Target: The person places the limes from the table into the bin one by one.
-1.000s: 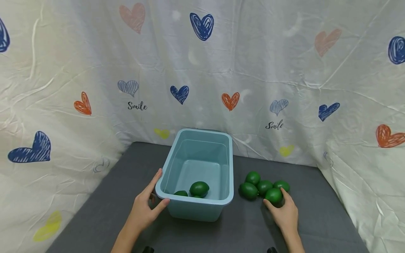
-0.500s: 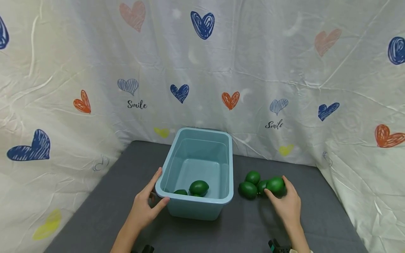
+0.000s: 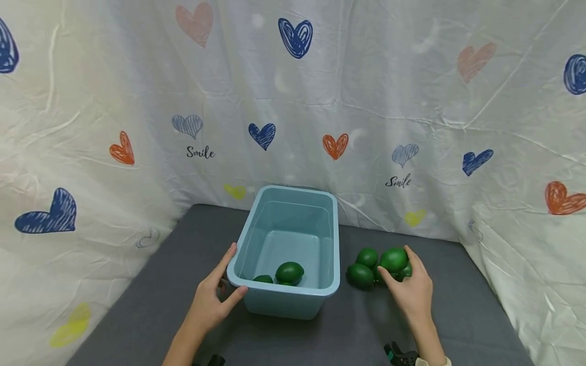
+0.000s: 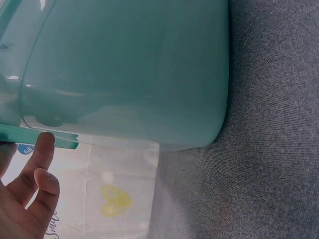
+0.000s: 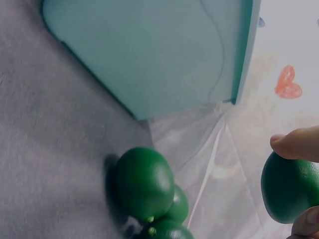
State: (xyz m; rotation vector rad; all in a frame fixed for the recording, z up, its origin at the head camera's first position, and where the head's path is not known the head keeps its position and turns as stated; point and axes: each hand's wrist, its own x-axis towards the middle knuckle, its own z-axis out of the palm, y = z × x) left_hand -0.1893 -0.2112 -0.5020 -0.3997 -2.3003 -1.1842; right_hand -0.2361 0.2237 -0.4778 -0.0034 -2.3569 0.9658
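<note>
My right hand [image 3: 414, 292] pinches a green lime [image 3: 393, 260] between thumb and fingers, lifted a little above the other limes. In the right wrist view that held lime [image 5: 286, 186] appears apart from the pile. Several limes [image 3: 360, 276] lie clustered on the table, partly hidden behind the hand. To their left stands a light blue plastic bin [image 3: 284, 304] with limes [image 3: 289, 273] at its near end, partly covered by the front wall. My left hand [image 3: 206, 307] holds the bin's near left corner, thumb at the front rim and a finger along the side rim.
A dark grey cloth [image 3: 339, 340] covers the table. Behind it hangs a pale curtain [image 3: 293, 81] printed with hearts and meeting the table's back edge. The bin's wall [image 5: 149, 55] rises between the loose limes and the bin's inside.
My right hand has raised the lime it pinches, up and slightly left over the pile, uncovering part of another lime behind. The left hand and the bin stay in place.
</note>
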